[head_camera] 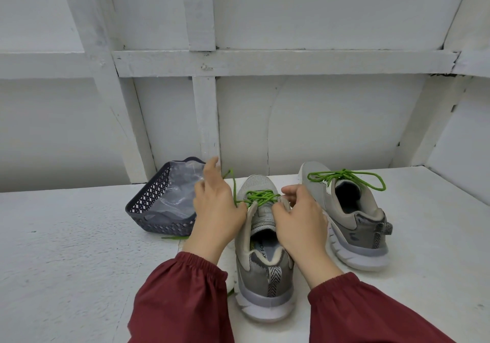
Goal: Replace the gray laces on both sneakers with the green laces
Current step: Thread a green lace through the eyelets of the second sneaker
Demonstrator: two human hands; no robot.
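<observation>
Two grey sneakers stand on a white table, heels toward me. The near sneaker (263,271) is between my hands, with a green lace (261,196) crossed over its upper eyelets. My left hand (216,210) pinches a strand of that lace at the sneaker's left side; the strand loops up past my fingers. At the shoe's right collar my right hand (299,218) grips the other lace end. The far sneaker (352,220) at the right carries a green lace tied in a bow (344,176).
A dark blue perforated basket (156,210) lined with clear plastic sits left of the near sneaker, close behind my left hand. A loose green lace end (175,237) lies by its front. A white panelled wall (238,117) rises just behind the table.
</observation>
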